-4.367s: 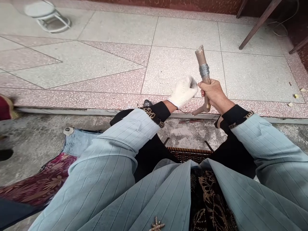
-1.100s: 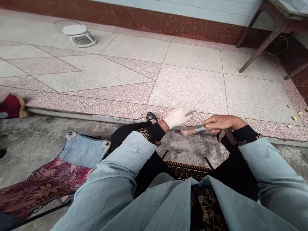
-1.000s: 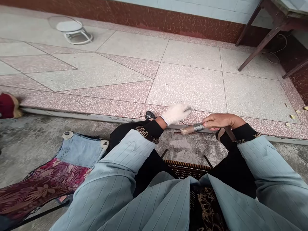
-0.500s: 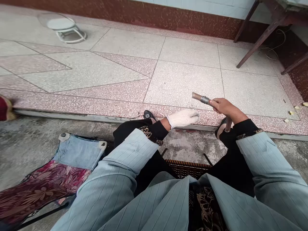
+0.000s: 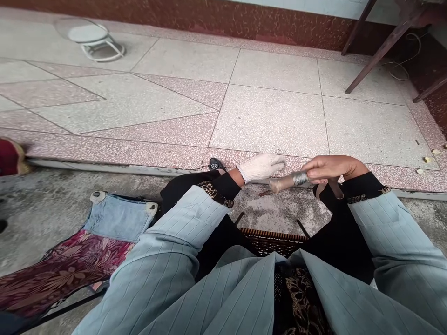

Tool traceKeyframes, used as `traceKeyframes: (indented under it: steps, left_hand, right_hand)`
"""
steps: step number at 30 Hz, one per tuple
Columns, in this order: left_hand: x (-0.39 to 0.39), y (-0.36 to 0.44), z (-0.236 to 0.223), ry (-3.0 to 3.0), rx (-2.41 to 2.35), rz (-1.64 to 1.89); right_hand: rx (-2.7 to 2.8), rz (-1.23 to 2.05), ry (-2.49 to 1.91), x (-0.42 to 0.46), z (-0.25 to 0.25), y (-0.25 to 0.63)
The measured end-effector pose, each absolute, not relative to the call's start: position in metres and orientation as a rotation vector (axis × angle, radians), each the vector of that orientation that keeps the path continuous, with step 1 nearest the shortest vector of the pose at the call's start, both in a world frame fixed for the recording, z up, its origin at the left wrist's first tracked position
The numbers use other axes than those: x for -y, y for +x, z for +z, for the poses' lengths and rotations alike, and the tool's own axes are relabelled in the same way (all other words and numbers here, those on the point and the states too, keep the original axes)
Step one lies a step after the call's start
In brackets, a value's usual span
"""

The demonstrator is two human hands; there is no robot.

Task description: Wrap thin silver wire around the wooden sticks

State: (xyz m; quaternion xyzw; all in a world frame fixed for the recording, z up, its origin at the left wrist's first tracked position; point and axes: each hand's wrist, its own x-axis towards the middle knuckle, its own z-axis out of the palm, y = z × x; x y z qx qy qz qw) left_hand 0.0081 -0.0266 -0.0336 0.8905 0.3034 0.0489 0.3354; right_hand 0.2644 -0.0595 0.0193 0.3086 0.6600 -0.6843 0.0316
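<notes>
My left hand (image 5: 262,167), in a white knitted glove, is held over the edge of the step with its fingers curled together; what is in them, if anything, is hidden. Bare, my right hand (image 5: 330,168) is closed around a stick-like handle bound with wire (image 5: 284,182). Silvery wire is wound around the handle close to my fingers, and its blunt, blurred end points left, just below the glove. A brownish piece shows behind my right hand, beside the wrist. Below the gloved hand, a thin reddish-brown rod (image 5: 265,192) is partly visible against the concrete.
A low step (image 5: 115,170) runs across in front of me. On the tiles beyond are a small white stool (image 5: 104,46) and a dark-legged table (image 5: 377,58). A denim and floral-fabric folding chair (image 5: 115,216) stands at left. Woven seating (image 5: 274,243) shows between my legs.
My right hand has brought the wire-bound handle down and slightly left, from over the tiles to just below my glove. The gloved hand has shifted slightly left.
</notes>
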Motion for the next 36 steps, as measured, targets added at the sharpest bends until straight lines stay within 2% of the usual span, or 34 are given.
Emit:
traceKeyframes:
  steps: [3,5,10,13,15,18,21,24,28,32,36]
  left_hand:
    - [0.029,0.007,-0.029,2.409,-0.811,0.113]
    - [0.031,0.007,-0.025,2.413,-0.807,0.111]
    - [0.036,0.011,-0.019,2.234,-0.781,0.121]
    - [0.04,0.014,-0.02,1.98,-0.743,0.095]
    - [0.043,0.015,-0.021,1.89,-0.7,0.091]
    - [0.042,0.016,-0.024,1.902,-0.727,0.11]
    - [0.037,0.016,-0.027,1.987,-0.836,0.156]
    - [0.032,0.014,-0.028,2.091,-0.911,0.226]
    - [0.027,0.011,-0.028,2.154,-0.969,0.238]
    - [0.023,0.006,-0.029,2.218,-0.949,0.209]
    - [0.023,0.004,-0.029,2.36,-0.907,0.193]
  right_hand:
    - [-1.933,-1.954,0.884,0.059,0.01,0.261]
    - [-1.925,-1.78,0.996,0.057,0.003,0.258]
    - [-2.028,-1.001,1.574,0.046,-0.006,0.257]
    - [-2.077,-0.729,1.966,0.04,-0.007,0.259]
    - [-2.137,-0.801,2.212,0.038,-0.007,0.261]
    - [-2.284,-1.425,2.38,0.04,-0.004,0.262]
    - [-2.348,-2.053,2.256,0.044,0.003,0.259]
    - [-2.367,-2.338,2.018,0.049,0.007,0.255]
    - [-2.421,-2.411,1.574,0.055,0.012,0.256]
    - [-2.285,-2.25,1.139,0.062,0.022,0.26]
    - [-2.084,-2.029,0.915,0.061,0.024,0.258]
